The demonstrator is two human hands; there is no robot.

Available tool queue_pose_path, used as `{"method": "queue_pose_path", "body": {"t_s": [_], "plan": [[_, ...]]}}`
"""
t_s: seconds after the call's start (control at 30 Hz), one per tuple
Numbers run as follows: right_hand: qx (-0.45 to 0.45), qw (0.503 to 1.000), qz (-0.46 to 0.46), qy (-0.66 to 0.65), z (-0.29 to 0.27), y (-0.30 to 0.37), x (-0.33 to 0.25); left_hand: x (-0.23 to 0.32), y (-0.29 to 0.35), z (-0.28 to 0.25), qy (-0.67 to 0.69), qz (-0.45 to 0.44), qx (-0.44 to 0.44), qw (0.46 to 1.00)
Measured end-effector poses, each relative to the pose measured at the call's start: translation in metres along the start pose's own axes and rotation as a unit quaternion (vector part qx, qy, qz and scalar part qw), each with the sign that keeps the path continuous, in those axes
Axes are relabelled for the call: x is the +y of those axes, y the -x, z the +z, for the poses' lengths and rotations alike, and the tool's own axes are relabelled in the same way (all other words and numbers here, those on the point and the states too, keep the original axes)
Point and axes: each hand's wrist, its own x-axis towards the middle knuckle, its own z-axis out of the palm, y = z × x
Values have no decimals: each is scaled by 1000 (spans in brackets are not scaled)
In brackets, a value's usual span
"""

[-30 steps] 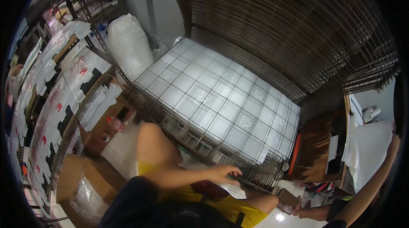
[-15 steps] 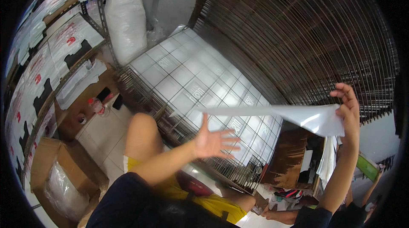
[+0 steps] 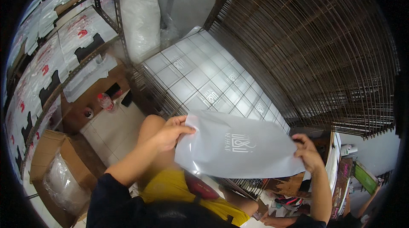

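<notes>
A pale grey plastic bag or sheet (image 3: pixel 208 147) with a white printed emblem is spread out between my hands above my lap. My left hand (image 3: pixel 168 134) pinches its upper left corner, thumb on top. At the opposite end, my right hand (image 3: pixel 309 153) grips the right edge between thumb and fingers. Just beyond it lies a wire rack layer (image 3: pixel 187 71), its grid over similar pale printed sheets. The bag covers the near part of that rack.
Stacked wire racks (image 3: pixel 298 44) stand tilted up at the right. Shelves of printed sheets (image 3: pixel 68 36) line the left, near a white sack (image 3: pixel 139 23). An open carton (image 3: pixel 81 160) with clear plastic sits lower left; a bottle (image 3: pixel 105 101) stands by the shelf. Another person's arm (image 3: pixel 370 200) shows lower right.
My left hand, open before, has taken hold of the bag's left edge. My right hand has come down and inward, and the bag has turned from nearly edge-on to broad side up.
</notes>
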Motion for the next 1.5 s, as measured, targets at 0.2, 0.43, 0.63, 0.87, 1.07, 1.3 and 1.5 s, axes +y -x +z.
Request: {"method": "queue_pose_path", "body": {"t_s": [0.2, 0.43, 0.63, 0.87, 1.07, 1.3, 1.5], "plan": [[-37, 998, -20, -36, 28, -62, 48, 78, -63, -11, -70, -10, -6, 998], [-12, 978, -159, -133, 98, -180, 18, 193, -166, -86, -239, 135, 59, 960], [12, 954, -222, -201, 178, -287, -19, 281, -221, -127, -394, 230, 185, 870], [13, 935, -203, -290, 250, -416, -23, 263, -245, -110, -423, 404, 392, 711], [97, 961, -169, -196, 269, -474, 2, 82, -223, -73, -540, 255, 109, 795], [231, 946, -207, -95, 262, -504, 30, 35, -234, -91, -726, 289, 91, 617], [253, 952, -161, -54, 258, -503, 35, 26, -230, -89, -726, 296, 32, 620]]}}
